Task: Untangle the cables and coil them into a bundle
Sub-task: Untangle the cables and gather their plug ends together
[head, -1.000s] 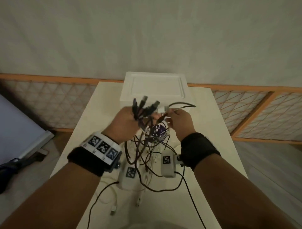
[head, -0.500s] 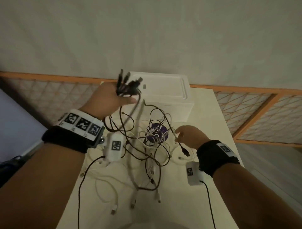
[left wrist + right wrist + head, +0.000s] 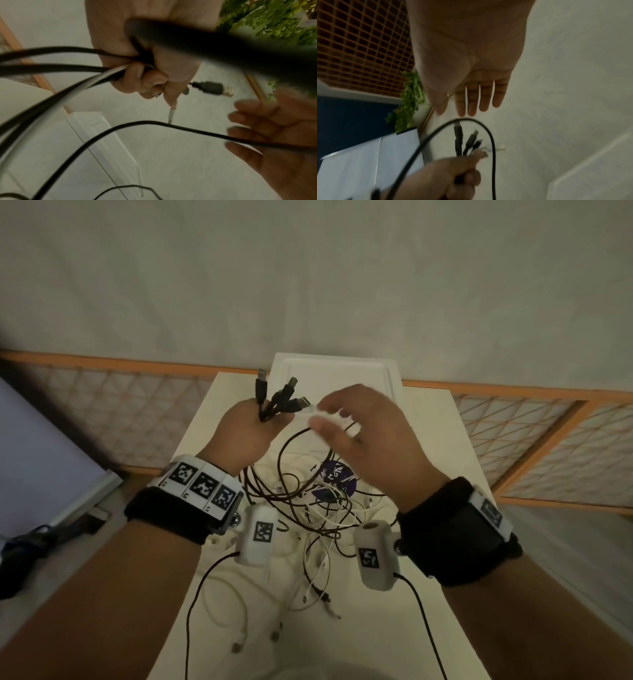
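Observation:
My left hand (image 3: 245, 431) is raised over the table and grips a bunch of cable ends, several black USB plugs (image 3: 277, 400) fanning out above its fist. A white plug (image 3: 171, 115) also sticks out of that fist (image 3: 137, 77). Black cables (image 3: 301, 470) hang from it into a black and white tangle (image 3: 318, 518) on the table. My right hand (image 3: 370, 436) hovers beside the plugs with straight fingers (image 3: 474, 97) and grips nothing. A black cable loop (image 3: 171, 125) runs across those fingers.
A white lidded box (image 3: 335, 371) stands at the table's (image 3: 442, 474) far edge. A purple round object (image 3: 337, 479) lies under the tangle. Loose white cable ends (image 3: 239, 642) trail toward the near edge. Orange-framed lattice panels (image 3: 534, 436) flank the table.
My left hand came down and right, from high at the left to the centre, still holding the plugs. My right hand rose from the table to the plugs.

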The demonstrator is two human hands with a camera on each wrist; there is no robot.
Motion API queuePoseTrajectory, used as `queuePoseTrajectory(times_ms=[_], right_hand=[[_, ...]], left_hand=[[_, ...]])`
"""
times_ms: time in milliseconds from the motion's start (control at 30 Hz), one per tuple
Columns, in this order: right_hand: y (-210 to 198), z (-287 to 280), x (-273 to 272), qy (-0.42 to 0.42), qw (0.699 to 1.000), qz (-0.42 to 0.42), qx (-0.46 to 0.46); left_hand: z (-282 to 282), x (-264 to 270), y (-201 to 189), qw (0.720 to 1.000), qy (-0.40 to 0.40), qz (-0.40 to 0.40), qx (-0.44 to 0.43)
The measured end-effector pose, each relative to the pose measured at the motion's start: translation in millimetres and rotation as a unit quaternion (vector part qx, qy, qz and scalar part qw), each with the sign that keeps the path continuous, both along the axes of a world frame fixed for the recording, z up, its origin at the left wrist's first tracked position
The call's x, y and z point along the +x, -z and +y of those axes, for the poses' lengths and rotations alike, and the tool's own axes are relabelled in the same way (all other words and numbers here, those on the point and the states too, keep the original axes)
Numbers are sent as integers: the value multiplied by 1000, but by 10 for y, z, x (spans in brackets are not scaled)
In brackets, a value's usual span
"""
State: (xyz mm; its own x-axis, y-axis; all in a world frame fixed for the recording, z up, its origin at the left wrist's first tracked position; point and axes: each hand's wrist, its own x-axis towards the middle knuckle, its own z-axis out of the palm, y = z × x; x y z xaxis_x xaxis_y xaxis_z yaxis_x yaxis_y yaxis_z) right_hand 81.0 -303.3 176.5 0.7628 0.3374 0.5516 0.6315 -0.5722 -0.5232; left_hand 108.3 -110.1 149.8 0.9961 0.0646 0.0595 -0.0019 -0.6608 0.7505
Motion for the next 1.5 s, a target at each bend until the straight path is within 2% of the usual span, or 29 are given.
queuePoseTrajectory(times_ms=[67,133,233,267,367,433,500,567,600,633,700,767,833,867,900,967,1000,1033,1100,1167,1267,1333,1400,1500], right_hand=[[158,101,20,-41,986,-26,-161],[364,136,35,-48,954,-42,-292],[589,97,33,-36,911,0,-412],[634,57,40,-45,911,15,-409],[703,-154,24,-100,939,75,-320],[705,-273,5,-83,950,93,-287],[643,-253,-19,-54,966,98,-231],[498,-67,-94,-77,981,69,-166],[397,52,-133,-104,981,77,-143],[266,161,-174,-129,977,119,-121],[101,332,-169,-183,941,270,-86],[42,411,-121,-224,887,397,-75],[14,376,-78,-233,849,469,-72],[-47,345,-88,-228,844,478,-82],[-97,329,-105,-209,859,455,-111],[-156,356,-136,-139,910,321,-224],[-133,427,-134,-108,926,255,-257],[-77,524,-134,-95,939,221,-244],[107,724,-125,-85,958,234,-145],[312,811,-108,-101,950,291,-60],[514,792,-144,-133,944,298,-56],[603,742,-169,-148,941,285,-106],[676,658,-159,-149,928,275,-203],[791,384,-23,-112,897,273,-328]], left_hand=[[-10,-24,23,998,-12,5,-66],[-20,-56,20,987,-26,15,-159],[-16,-131,-31,960,-43,49,-271],[-2,-154,-49,950,-42,68,-301],[136,-183,-95,918,-32,111,-381],[265,-182,-142,888,-22,112,-446],[298,-208,-172,875,10,90,-475],[167,-261,-188,884,39,66,-461],[70,-286,-192,893,40,54,-446],[-21,-304,-200,901,32,37,-432],[-116,-326,-241,900,4,1,-435],[-94,-334,-307,880,-6,-20,-475],[-32,-352,-359,878,-11,-35,-477],[-7,-366,-371,881,-12,-43,-470],[7,-382,-376,883,-12,-48,-467],[0,-408,-356,880,-12,-54,-471],[-18,-415,-340,877,-10,-56,-477],[-42,-417,-323,874,-8,-59,-483],[-73,-407,-303,863,-7,-68,-501],[-39,-381,-277,843,-13,-63,-533],[112,-362,-169,830,-36,-49,-554],[207,-369,-90,841,-46,-65,-534],[341,-356,-45,865,-79,-89,-488],[754,-320,89,906,-198,-110,-357]])
